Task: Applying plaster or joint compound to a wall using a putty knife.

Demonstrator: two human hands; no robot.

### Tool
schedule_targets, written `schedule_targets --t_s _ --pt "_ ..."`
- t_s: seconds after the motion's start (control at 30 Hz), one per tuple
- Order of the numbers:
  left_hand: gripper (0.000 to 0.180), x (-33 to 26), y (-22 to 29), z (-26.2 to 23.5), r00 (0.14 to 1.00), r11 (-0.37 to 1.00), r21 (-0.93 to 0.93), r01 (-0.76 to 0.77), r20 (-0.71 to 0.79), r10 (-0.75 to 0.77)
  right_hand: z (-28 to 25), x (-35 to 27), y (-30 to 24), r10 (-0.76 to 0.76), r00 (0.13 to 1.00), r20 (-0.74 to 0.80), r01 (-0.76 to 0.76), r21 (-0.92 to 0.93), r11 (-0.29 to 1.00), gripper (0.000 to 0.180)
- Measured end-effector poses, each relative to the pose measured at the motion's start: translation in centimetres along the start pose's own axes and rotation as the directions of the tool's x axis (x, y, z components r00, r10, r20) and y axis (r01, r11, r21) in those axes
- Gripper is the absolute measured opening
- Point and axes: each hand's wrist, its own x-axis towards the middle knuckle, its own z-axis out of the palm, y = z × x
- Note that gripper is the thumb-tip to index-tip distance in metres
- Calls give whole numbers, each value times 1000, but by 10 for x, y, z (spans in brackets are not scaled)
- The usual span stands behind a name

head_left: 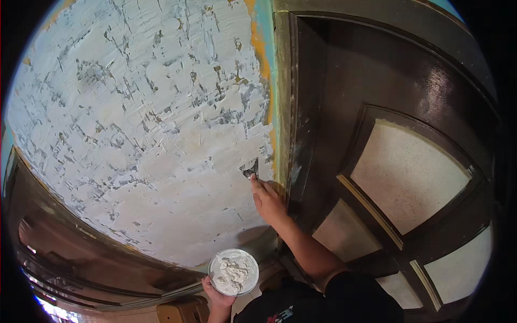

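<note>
Left hand grips a round pale bowl of white paste; right hand clasps a flat dark scraper against the patchy white wall.

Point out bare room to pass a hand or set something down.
Passing a hand: before the wall, left of the putty knife and above the bowl. Setting down: perhaps the brown stool beside the left hand, though it's partly cut off. Crowded: right hand close by the door frame.

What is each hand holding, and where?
Left hand: bowl of white paste, by its near left side. Right hand: scraper, just below the blade; handle hidden.
</note>
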Motion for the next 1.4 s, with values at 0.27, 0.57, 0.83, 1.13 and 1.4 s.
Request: schedule_targets --t_s 0.27,0.57,0.83,1.13,1.4 --pt "72 -1 1 -2 1000 1000 22 3 -11 -3 -9 -51 18 25 997 69 -28 40 999 51" --pt "73 1 -1 -9 1000 999 32 15 -16 -15 -14 -62 5 -80 996 36 75 144 987 56" --pt "72 6 -3 2 1000 1000 3 -1 -9 1 -3 -10 -10 -144 989 -11 145 104 984 52" --pt "70 3 13 -11 996 996 -20 -86 -38 85 -9 -116 17 111 945 308 -180 206 962 59" --pt "71 32 20 23 998 998 21 -58 39 57 -69 -83 -10 275 604 748 -796 542 271 55"
